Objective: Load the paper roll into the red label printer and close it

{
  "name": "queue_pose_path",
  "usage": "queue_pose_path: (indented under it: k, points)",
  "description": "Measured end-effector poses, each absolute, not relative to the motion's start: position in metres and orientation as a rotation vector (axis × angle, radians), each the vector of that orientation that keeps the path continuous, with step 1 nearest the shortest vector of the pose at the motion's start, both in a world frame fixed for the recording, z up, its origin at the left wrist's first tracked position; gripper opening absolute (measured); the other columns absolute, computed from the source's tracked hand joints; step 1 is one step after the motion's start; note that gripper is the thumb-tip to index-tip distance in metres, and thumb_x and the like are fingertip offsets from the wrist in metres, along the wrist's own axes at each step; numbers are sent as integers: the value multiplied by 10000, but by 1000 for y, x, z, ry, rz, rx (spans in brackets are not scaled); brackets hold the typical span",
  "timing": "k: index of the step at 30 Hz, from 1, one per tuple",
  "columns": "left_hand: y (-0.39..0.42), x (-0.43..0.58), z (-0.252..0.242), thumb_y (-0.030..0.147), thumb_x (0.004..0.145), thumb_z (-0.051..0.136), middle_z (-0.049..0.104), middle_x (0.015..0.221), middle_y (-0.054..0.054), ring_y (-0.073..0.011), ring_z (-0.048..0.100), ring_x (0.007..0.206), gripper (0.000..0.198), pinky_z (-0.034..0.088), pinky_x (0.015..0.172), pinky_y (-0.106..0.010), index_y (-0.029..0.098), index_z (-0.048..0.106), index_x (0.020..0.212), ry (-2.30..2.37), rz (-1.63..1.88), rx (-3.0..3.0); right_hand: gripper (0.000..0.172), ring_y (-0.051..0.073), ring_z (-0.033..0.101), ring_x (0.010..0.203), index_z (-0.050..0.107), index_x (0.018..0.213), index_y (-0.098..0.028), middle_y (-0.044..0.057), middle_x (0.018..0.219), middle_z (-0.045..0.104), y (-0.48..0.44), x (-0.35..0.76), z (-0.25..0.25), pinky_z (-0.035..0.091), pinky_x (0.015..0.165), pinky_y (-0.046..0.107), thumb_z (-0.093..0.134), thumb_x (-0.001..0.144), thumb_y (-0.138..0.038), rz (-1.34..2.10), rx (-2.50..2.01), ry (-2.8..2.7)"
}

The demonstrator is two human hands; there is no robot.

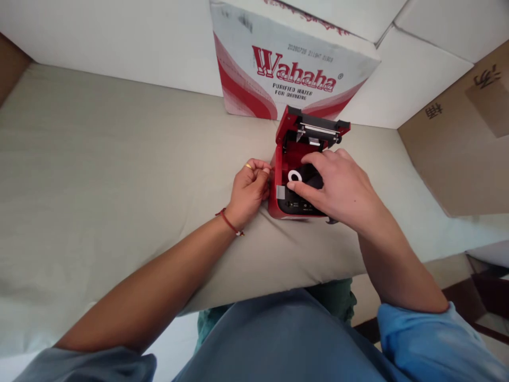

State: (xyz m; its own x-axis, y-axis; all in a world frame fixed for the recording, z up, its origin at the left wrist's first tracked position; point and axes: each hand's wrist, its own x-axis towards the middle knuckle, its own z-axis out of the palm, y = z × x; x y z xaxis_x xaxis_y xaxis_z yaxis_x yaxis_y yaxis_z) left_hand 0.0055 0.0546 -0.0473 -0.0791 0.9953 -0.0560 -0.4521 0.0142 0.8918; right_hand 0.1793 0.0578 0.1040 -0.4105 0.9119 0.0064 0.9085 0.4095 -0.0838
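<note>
A small red and black thermal printer [280, 199] stands on the cloth-covered surface, its lid [318, 126] raised to show the roller and the inside. A white ring [295, 175] shows within the compartment. Reaching over the opening from the right, my right hand [344, 188] has its thumb and index finger apart, the thumb tip close by the ring. Its other fingers are partly hidden. My left hand [250, 188] is closed against the printer's left side, fingers curled and pinched together; whatever they hold, if anything, is hidden.
Behind the printer a white and red Wahaha water carton [294, 79] leans at the back. White boxes [429, 74] stand beside it, and a brown cardboard box [461, 127] is at the right. Pale cloth [119, 159] covers the surface, whose front edge lies near my body.
</note>
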Motion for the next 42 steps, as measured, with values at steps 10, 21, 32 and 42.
queue_pose_path:
  k: [10, 21, 32, 42]
  points:
    - [52, 5, -44, 384, 1000, 750, 456, 622, 99, -79, 348, 465, 240, 306, 446, -204, 247, 555, 965, 949, 1421, 771, 756, 460, 691, 1239, 648, 1539, -150, 243, 1341, 787, 62, 164, 92, 572, 869, 509, 496, 1085, -736, -29, -1960, -2498]
    - [54, 5, -46, 402, 997, 766, 494, 649, 83, -83, 367, 466, 263, 308, 441, -216, 251, 552, 972, 965, 1415, 792, 538, 402, 502, 1616, 814, 1371, -199, 132, 1638, 682, 43, 214, 90, 428, 1295, 618, 441, 1166, -529, 236, -1447, -2715]
    - [54, 4, -44, 475, 935, 839, 505, 651, 90, -74, 364, 472, 361, 313, 442, -206, 249, 560, 973, 946, 1411, 787, 411, 293, 783, 989, 768, 1373, -256, 80, 1144, 862, 75, 196, 109, 543, 864, 394, 544, 1099, -466, 432, -1663, -2567]
    - [54, 4, -44, 376, 971, 767, 447, 590, 102, -88, 341, 449, 236, 314, 431, -211, 253, 567, 957, 941, 1410, 802, 448, 422, 718, 1247, 689, 1447, -205, 200, 1392, 786, 77, 159, 111, 581, 851, 484, 608, 1009, -252, -28, -1774, -2911]
